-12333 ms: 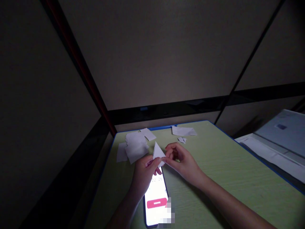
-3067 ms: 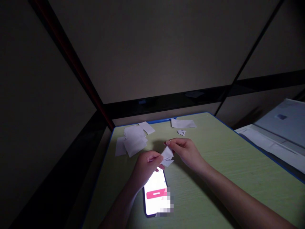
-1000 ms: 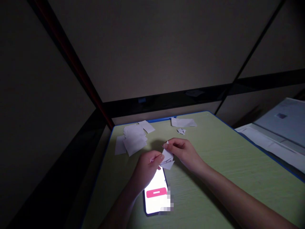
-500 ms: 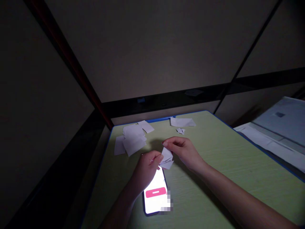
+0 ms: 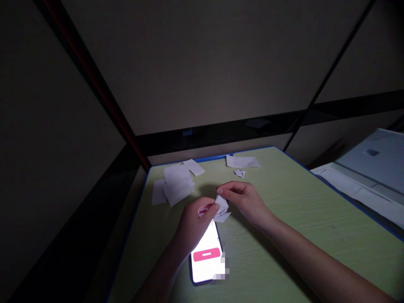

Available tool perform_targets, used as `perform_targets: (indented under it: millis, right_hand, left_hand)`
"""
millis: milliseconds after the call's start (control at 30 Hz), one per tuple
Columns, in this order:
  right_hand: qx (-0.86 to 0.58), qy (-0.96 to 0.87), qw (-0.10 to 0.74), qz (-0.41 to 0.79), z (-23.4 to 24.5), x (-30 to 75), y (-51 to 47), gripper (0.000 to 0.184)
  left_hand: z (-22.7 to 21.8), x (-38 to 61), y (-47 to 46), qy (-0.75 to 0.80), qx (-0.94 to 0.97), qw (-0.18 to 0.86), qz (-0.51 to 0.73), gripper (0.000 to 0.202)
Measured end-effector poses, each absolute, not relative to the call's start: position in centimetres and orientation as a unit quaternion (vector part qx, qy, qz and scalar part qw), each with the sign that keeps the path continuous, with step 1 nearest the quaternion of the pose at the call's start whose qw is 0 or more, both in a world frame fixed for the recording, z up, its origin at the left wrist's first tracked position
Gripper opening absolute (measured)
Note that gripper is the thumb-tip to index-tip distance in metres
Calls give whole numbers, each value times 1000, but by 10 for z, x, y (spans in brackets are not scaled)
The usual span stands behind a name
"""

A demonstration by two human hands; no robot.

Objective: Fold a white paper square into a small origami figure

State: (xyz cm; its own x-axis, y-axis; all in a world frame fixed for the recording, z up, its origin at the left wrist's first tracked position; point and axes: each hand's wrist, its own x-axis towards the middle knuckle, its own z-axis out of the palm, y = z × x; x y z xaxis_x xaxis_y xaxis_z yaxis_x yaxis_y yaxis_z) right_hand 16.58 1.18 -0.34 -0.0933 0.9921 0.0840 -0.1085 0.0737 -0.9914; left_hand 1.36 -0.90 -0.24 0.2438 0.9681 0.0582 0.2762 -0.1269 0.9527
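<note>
Between my two hands is a small piece of folded white paper (image 5: 222, 205), creased and with a flap sticking out at its lower edge. My left hand (image 5: 196, 216) pinches its left side between thumb and fingers. At the top corner, the thumb and forefinger of my right hand (image 5: 243, 197) close on the same paper. Below the hands a phone (image 5: 205, 267) lies on the table with its screen lit, showing a red button. My left hand and wrist cover part of the phone.
A pile of white paper sheets (image 5: 177, 185) lies at the table's far left. Toward the back are a paper strip (image 5: 243, 162) and a small folded paper piece (image 5: 240, 173). The green table (image 5: 284, 189) has a blue edge; a pale panel-like object (image 5: 375, 155) stands to its right.
My left thumb and fingers have shifted slightly up and right on the folded paper, whose lower flap has moved a little. My right hand has barely moved.
</note>
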Motion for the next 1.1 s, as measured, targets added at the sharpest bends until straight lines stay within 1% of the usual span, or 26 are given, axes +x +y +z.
perform_targets:
  millis: [133, 300, 400, 667, 900, 1100]
  right_hand:
    - [-413, -516, 510, 549, 0, 162, 7, 9]
    - [-426, -519, 509, 538, 2, 163, 6, 11]
    - [-430, -530, 503, 531, 1, 164, 7, 15]
    - [-409, -572, 459, 543, 3, 161, 6, 21]
    - [-408, -569, 475, 534, 2, 160, 4, 24]
    - [-424, -555, 499, 512, 2, 165, 8, 22]
  left_hand:
    - [1, 14, -9, 495, 633, 446, 394, 15]
    - [-1, 14, -10, 494, 636, 452, 384, 19]
    - [-3, 13, -9, 493, 633, 449, 394, 18]
    - [-1, 11, -8, 486, 664, 402, 401, 21]
    - [-3, 11, -7, 474, 648, 428, 414, 20]
    - [-3, 11, -7, 484, 630, 475, 378, 21]
